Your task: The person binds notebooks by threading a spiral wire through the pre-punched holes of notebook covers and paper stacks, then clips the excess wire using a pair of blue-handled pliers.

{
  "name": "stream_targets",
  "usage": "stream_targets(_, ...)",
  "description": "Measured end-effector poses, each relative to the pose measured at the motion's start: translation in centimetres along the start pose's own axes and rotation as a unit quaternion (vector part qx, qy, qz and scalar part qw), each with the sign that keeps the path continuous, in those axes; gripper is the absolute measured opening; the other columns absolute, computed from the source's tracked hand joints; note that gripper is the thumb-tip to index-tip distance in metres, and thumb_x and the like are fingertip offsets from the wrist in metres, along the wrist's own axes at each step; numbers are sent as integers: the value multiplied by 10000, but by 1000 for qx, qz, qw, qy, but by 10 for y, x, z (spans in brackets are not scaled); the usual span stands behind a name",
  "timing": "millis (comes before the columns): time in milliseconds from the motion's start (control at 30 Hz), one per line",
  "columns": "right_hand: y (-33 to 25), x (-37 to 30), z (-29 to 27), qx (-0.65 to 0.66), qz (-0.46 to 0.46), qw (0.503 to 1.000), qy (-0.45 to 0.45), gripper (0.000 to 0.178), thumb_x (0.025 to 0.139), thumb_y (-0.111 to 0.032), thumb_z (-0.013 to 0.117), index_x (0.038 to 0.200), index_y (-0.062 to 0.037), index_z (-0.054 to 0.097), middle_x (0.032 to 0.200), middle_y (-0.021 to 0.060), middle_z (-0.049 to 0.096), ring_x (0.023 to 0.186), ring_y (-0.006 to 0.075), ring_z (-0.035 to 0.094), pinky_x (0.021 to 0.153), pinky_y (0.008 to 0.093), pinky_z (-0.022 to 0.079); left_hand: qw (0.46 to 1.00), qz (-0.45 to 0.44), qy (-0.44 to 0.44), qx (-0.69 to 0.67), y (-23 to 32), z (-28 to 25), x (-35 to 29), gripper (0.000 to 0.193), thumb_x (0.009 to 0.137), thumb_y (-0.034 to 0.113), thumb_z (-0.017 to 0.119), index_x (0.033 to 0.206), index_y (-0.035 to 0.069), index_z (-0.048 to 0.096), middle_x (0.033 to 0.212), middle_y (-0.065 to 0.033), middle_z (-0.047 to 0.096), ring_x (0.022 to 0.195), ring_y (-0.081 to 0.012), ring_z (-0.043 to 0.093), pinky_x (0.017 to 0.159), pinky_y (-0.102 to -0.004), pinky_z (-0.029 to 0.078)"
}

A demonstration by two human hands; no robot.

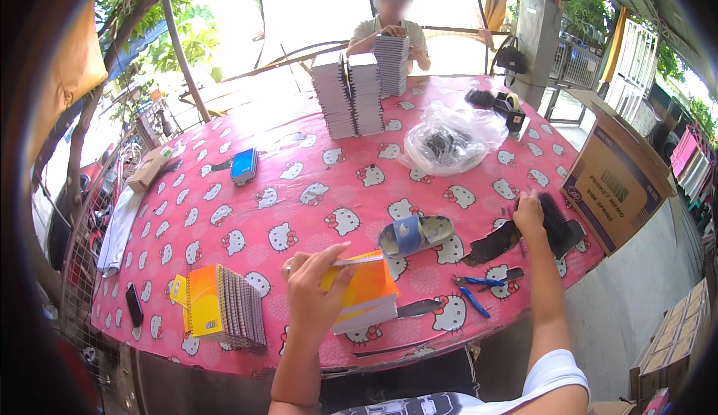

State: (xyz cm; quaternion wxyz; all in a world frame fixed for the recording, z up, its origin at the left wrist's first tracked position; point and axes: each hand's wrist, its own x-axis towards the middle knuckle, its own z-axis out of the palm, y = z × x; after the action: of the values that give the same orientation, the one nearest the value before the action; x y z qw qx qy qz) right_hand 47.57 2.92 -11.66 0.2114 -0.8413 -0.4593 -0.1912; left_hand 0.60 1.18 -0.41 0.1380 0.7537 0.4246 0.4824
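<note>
A stack of orange-and-yellow notebooks (364,286) with white page edges lies at the table's near middle. My left hand (308,274) grips its left edge, with the thumb on the top cover. To the right, my right arm reaches out to a bundle of black spiral binding coils (555,224). The fingers of my right hand (529,210) are closed at the bundle's left side, apparently on a coil; their tips are partly hidden. Blue-handled cutting pliers (474,292) lie between my arms. Farther left stands a stack of spiral-bound notebooks (224,306) with yellow covers.
A blue slide sandal (415,235) sits beyond the orange stack. Behind it are a clear plastic bag of dark coils (452,142), tall notebook stacks (336,97) and a tape dispenser (514,116). A person (393,26) works across the table. A cardboard box (617,179) stands right.
</note>
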Motion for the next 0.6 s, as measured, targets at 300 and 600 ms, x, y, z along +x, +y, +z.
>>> stream_targets(300, -199, -88, -135, 605, -193, 737, -231, 181, 799, -37, 735, 979, -57, 727, 863, 65, 638, 733, 97, 598, 615, 225, 466, 999, 16, 5, 37, -7, 5, 0, 173, 738, 204, 801, 846, 79, 749, 791, -8, 704, 785, -164, 564, 777, -325, 430)
stream_targets(600, -227, -98, -151, 565, -289, 762, -126, 189, 778, -12, 721, 964, -44, 713, 892, 76, 641, 751, 184, 637, 653, 288, 498, 999, 28, 7, 34, -4, 2, -4, 175, 726, 182, 811, 843, 69, 748, 795, -13, 705, 795, -159, 554, 762, -313, 433)
